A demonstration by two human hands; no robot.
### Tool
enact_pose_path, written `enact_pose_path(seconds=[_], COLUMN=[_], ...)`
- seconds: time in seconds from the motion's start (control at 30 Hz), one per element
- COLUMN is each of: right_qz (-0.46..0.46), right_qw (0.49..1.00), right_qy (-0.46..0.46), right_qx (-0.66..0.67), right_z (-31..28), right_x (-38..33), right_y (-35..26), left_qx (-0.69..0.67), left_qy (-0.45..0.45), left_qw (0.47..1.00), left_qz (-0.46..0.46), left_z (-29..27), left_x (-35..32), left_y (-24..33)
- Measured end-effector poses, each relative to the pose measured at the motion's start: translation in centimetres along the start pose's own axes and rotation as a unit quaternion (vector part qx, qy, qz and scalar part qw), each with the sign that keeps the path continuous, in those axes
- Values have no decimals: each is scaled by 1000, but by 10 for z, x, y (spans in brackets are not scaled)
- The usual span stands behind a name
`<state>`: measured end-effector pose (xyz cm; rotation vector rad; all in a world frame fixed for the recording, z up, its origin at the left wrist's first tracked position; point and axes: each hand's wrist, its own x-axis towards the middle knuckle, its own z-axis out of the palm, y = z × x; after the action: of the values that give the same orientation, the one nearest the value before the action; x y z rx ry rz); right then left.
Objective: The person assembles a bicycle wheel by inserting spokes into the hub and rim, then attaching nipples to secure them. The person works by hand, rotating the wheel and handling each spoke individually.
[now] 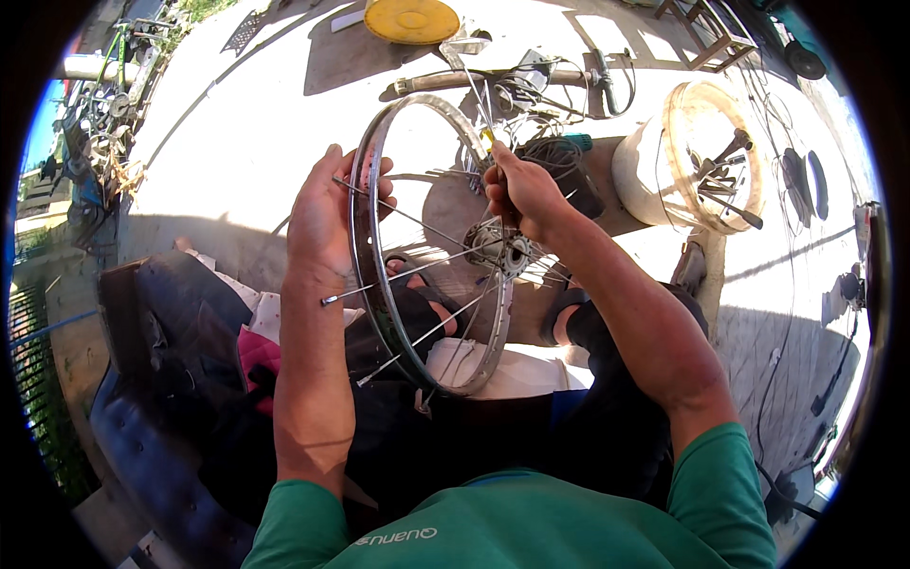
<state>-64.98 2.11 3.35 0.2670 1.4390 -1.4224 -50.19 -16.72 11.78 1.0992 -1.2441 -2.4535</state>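
One bicycle wheel rim (364, 223) stands tilted over the person's lap, between two bare forearms, with one hub (488, 245) inside it and several spokes (403, 274) fanning out from there; they crowd too closely for a full count, but at least three spoke ends poke out past the rim on its left. The left hand (322, 218) has its fingers wrapped around the rim's left side. The right hand (528, 194) is closed just above the hub on one slim, dark item (510, 215), whose kind I cannot tell. Two sandalled feet show beyond the lap. On the pale floor (227, 142) ahead are one yellow disc (412, 21), one long tube (436, 82), tangled cables (555, 156) and one white bucket (637, 175) holding several metal pieces (725, 175), too jumbled to count.
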Motion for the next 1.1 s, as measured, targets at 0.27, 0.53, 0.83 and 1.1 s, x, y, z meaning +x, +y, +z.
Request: enact_pose_path(seconds=[0.27, 0.53, 0.83, 1.1], right_qz=[5, 4, 1, 2], right_qw=[1000, 1000, 1000, 1000], right_qy=[6, 5, 2, -10], right_qx=[-5, -12, -22, -27], right_z=[1, 0, 1, 1], right_x=[-3, -2, -4, -8], right_y=[-2, 0, -1, -4], left_qx=[-2, -8, 2, 0], left_qy=[8, 16, 25, 20], left_qw=[1000, 1000, 1000, 1000], left_qz=[-2, 2, 2, 1], left_z=[-2, 1, 1, -1], left_x=[3, 0, 1, 1], left_y=[0, 1, 1, 0])
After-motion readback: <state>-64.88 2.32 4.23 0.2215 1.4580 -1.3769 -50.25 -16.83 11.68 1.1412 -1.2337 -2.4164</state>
